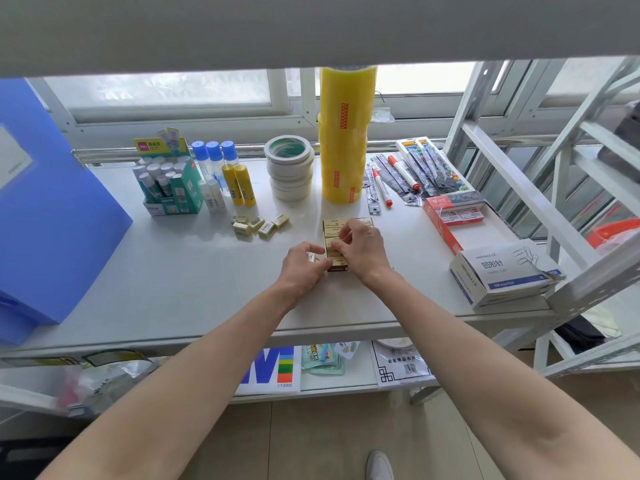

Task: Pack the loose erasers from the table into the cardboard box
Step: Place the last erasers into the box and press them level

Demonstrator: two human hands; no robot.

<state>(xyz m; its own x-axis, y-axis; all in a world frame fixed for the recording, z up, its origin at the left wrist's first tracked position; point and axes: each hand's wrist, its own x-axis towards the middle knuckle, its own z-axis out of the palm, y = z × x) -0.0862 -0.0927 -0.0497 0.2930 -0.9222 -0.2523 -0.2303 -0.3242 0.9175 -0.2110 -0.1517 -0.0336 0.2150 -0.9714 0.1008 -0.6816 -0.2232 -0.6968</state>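
On the white tabletop (180, 271), the cardboard box (337, 249) lies just in front of the person, a narrow box already filled with rows of erasers, their tan wrappers showing between the two hands. The left hand (304, 263) rests at the box's near left corner with its fingers curled round a small eraser (311, 257), which peeks out pale beside the box edge. The right hand (360, 245) covers the box from the right, its fingers bent and pinching at an eraser in the middle rows. A cluster of loose erasers (259, 225) sits well apart to the left and further back, near the yellow glue sticks (239, 184). Behind the box stands a tall stack of yellow tape rolls (344, 133), with masking tape rolls (290, 168) to its left.
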